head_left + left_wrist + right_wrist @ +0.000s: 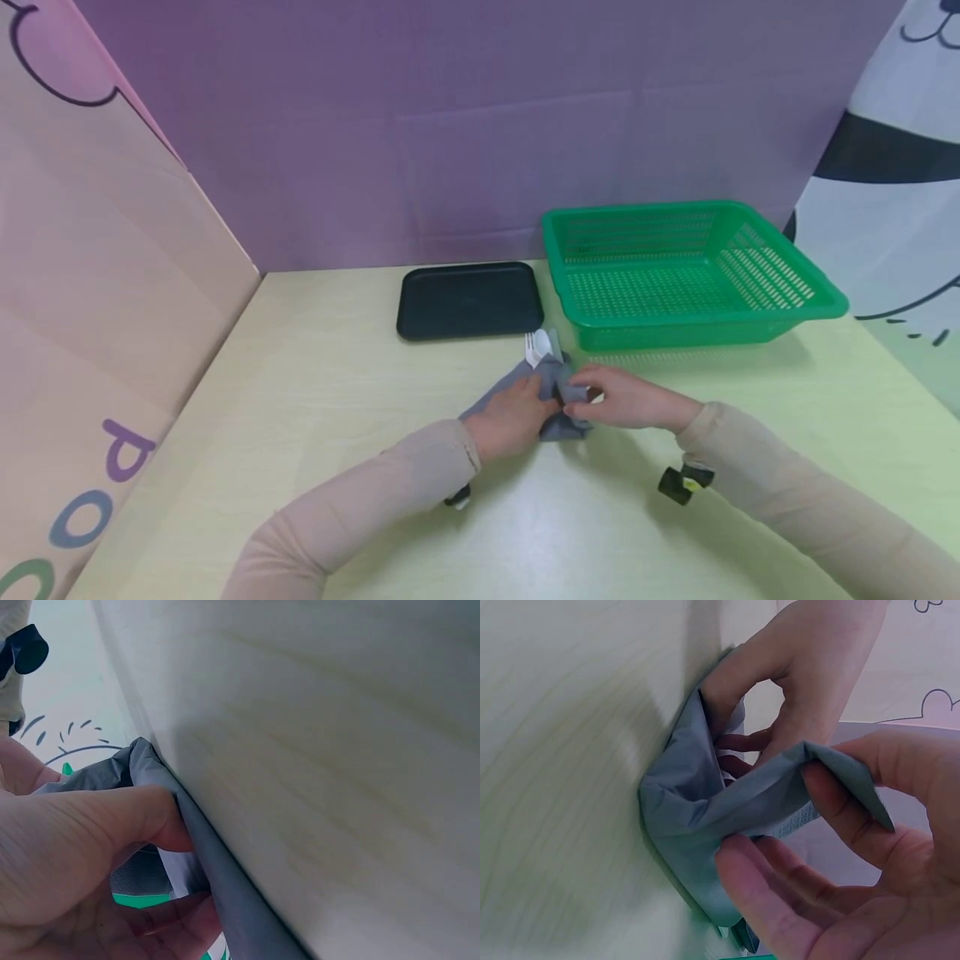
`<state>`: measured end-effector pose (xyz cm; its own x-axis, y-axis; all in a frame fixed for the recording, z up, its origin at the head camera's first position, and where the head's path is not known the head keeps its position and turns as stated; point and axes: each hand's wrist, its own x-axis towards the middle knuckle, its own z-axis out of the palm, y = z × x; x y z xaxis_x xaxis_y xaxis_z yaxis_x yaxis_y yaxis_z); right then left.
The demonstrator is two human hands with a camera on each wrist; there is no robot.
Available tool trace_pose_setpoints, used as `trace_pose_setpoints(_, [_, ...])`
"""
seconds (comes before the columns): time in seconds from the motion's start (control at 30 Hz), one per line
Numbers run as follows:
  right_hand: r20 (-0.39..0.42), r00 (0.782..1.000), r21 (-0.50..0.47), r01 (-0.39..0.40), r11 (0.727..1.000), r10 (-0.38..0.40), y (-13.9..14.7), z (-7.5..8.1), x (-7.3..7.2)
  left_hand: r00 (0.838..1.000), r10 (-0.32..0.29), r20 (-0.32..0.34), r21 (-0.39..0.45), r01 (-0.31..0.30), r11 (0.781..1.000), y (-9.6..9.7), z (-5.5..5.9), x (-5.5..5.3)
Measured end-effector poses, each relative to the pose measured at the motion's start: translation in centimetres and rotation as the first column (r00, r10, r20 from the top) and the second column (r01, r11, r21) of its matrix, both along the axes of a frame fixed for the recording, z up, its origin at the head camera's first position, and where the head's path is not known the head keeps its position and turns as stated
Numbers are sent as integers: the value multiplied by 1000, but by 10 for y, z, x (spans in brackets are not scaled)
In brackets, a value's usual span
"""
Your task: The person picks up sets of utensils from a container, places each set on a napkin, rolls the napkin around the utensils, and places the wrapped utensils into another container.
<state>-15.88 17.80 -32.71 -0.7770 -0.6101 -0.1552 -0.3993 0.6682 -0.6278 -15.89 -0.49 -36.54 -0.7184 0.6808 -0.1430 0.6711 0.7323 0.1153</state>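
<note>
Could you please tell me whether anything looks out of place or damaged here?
Nothing stands out. The grey cloth is rumpled, but the left hand and right hand are both gripping it. A white fork and spoon poke out from it. The black tray and green basket look intact, and no spill shows.

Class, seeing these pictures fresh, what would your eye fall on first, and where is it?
Probably the bright green basket, at the back right of the table, with a black tray to its left. Next come the left hand and right hand near the middle, gripping a grey cloth, with a white fork and spoon poking out of its far end.
</note>
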Motion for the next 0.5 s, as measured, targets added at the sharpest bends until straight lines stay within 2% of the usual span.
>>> trace_pose_setpoints(0.5, [48, 999, 13, 20, 1000, -21, -2, -2, -1, 998, -23, -63, 75, 28, 997, -6, -3, -1])
